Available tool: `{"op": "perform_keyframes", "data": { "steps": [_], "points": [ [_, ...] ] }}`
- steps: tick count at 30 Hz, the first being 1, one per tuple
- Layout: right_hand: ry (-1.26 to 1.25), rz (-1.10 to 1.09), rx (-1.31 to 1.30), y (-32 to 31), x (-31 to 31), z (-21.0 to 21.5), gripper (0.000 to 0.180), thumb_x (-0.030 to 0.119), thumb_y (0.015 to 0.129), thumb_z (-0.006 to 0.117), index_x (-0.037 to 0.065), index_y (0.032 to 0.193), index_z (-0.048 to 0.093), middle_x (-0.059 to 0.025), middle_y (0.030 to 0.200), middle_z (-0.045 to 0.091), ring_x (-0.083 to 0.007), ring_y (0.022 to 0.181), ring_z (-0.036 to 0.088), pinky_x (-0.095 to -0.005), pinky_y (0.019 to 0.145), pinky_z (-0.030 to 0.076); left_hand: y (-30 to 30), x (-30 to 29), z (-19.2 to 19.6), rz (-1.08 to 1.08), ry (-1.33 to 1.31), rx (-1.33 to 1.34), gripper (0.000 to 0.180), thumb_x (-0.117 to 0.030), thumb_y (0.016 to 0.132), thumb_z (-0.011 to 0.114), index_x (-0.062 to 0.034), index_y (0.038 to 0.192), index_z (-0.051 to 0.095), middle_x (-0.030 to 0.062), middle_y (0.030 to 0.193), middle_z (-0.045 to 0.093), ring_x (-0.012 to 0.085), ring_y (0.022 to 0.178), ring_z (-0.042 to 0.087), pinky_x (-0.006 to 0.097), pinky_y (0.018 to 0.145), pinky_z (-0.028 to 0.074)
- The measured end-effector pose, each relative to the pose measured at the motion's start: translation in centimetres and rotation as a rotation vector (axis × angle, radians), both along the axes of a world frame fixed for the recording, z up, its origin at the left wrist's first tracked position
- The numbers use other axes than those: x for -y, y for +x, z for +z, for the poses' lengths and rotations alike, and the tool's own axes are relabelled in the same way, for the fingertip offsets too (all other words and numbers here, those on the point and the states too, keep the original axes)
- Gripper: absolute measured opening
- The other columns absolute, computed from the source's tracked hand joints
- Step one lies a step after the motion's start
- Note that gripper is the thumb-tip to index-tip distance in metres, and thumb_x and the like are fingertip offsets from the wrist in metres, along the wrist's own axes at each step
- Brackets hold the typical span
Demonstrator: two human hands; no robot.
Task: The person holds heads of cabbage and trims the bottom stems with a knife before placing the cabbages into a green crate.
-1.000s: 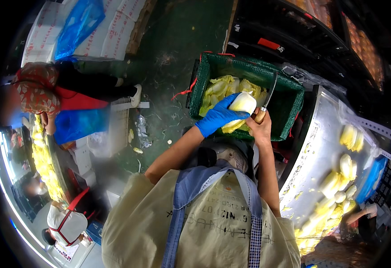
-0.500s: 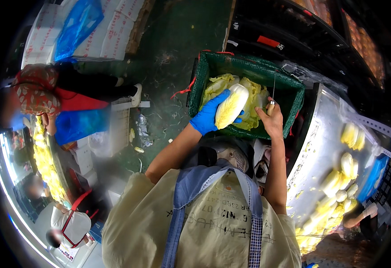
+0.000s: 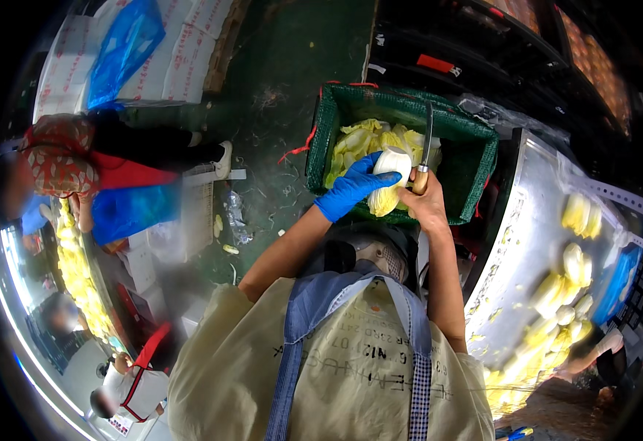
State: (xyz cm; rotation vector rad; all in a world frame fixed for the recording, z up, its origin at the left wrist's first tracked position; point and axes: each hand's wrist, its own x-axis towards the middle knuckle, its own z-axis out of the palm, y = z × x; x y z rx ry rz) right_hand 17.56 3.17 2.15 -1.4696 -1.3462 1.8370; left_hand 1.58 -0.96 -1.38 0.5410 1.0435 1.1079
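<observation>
My left hand [image 3: 354, 188], in a blue glove, is wrapped round a pale yellow napa cabbage [image 3: 392, 163], its white base facing away from me. Bare, my right hand [image 3: 425, 201] grips the wooden handle of a knife [image 3: 427, 140], whose narrow blade points up and away. The right fingers sit close against the cabbage's right side; whether they touch it I cannot tell. Below both hands stands a green woven-lined bin [image 3: 402, 94], with loose cabbage leaves [image 3: 359, 140] lying in its left and middle part.
To the right, a metal table [image 3: 519, 220] carries several trimmed cabbages [image 3: 577, 264]. Dark crates [image 3: 468, 59] stand beyond the bin. At left a person [image 3: 60, 154] works beside a strip of yellow cabbage [image 3: 75, 264]. White boxes [image 3: 167, 66] are stacked at far left.
The cabbage has tipped, so its white base now faces up and away. My right hand with the knife has come left, close to the cabbage.
</observation>
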Motion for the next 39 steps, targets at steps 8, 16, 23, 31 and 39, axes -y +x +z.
{"op": "perform_keyframes", "data": {
  "steps": [8,16,23,31,39],
  "points": [
    [0.12,0.161,0.083,0.8,-1.3,-1.0,0.029,0.001,0.062,0.063,0.003,0.086,0.047,0.0,0.074,0.047,-0.0092,0.066,0.044,-0.0244,0.06,0.038,-0.8,-0.1,2.4,-0.088,-0.135,-0.025,0.043,-0.023,0.08,0.064,-0.0007,0.115,0.053,0.0071,0.104,0.059,0.0154,0.095,0.056,0.028,0.085,0.043],
    [-0.143,-0.096,-0.167,2.7,-3.1,-1.7,0.032,-0.006,0.063,0.051,-0.003,0.095,0.05,-0.0113,0.088,0.061,-0.0193,0.077,0.06,-0.0304,0.072,0.048,-1.6,0.5,2.2,0.09,-0.23,0.828,0.06,-0.037,0.085,0.053,0.001,0.128,0.037,0.0209,0.112,0.054,0.0327,0.095,0.058,0.045,0.082,0.048],
    [0.333,0.013,0.136,1.4,-1.5,-2.1,0.047,0.02,0.068,0.075,-0.004,0.102,0.052,-0.009,0.089,0.059,-0.0152,0.074,0.057,-0.0277,0.068,0.047,-1.3,-0.3,0.1,0.205,-0.165,0.712,0.047,-0.034,0.09,0.048,-0.0071,0.128,0.04,0.0126,0.116,0.053,0.024,0.103,0.054,0.038,0.086,0.047],
    [0.258,0.125,0.213,-0.6,-0.4,-0.1,0.039,0.015,0.068,0.075,-0.003,0.094,0.052,-0.005,0.083,0.055,-0.0103,0.073,0.053,-0.025,0.067,0.045,0.3,-0.1,-0.6,0.123,-0.098,0.288,0.044,-0.012,0.083,0.06,-0.0057,0.124,0.045,0.0056,0.113,0.054,0.0161,0.102,0.053,0.03,0.089,0.043],
    [0.076,0.066,0.108,0.7,-0.2,-1.6,0.032,0.001,0.061,0.069,0.004,0.086,0.048,-0.0002,0.077,0.048,-0.009,0.067,0.045,-0.0241,0.061,0.04,0.0,0.5,-0.2,-0.016,-0.003,-0.001,0.05,-0.009,0.078,0.065,-0.004,0.123,0.045,0.0045,0.109,0.056,0.0151,0.101,0.052,0.029,0.089,0.041]
  ]
}}
